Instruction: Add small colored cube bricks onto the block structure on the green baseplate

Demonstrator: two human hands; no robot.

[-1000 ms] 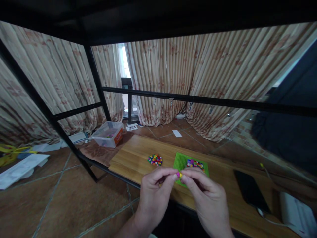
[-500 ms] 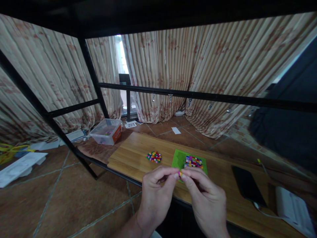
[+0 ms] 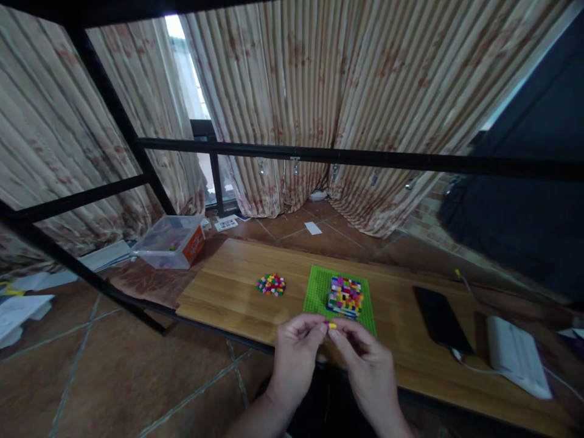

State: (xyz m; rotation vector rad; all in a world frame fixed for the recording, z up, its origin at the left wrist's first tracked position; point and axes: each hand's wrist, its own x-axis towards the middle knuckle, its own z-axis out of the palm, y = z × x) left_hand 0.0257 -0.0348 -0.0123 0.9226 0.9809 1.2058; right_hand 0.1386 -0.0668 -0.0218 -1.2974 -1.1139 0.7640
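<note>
My left hand (image 3: 296,353) pinches a small magenta toy brick (image 3: 326,324) between thumb and forefinger. Facing it, my right hand (image 3: 368,360) grips a small yellow toy brick (image 3: 333,326) the same way. The two bricks touch or nearly touch; whether they are joined I cannot tell. Just beyond the fingertips lies a green studded baseplate (image 3: 316,292), bearing a multicoloured block of stacked bricks (image 3: 347,295). To the left of the plate, a loose pile of small coloured bricks (image 3: 271,285) rests on the wooden board (image 3: 228,286).
A clear plastic box (image 3: 166,246) with an orange label stands beyond the board's left end. On the right lie a black phone (image 3: 441,319) with a cable and a white device (image 3: 517,356). A black metal frame bar (image 3: 319,153) crosses in front of the curtains.
The view has tilted downward and shifted slightly. My hands now sit nearer the board's front edge, showing more of the stacked bricks. Both hands keep their pinch on the small bricks.
</note>
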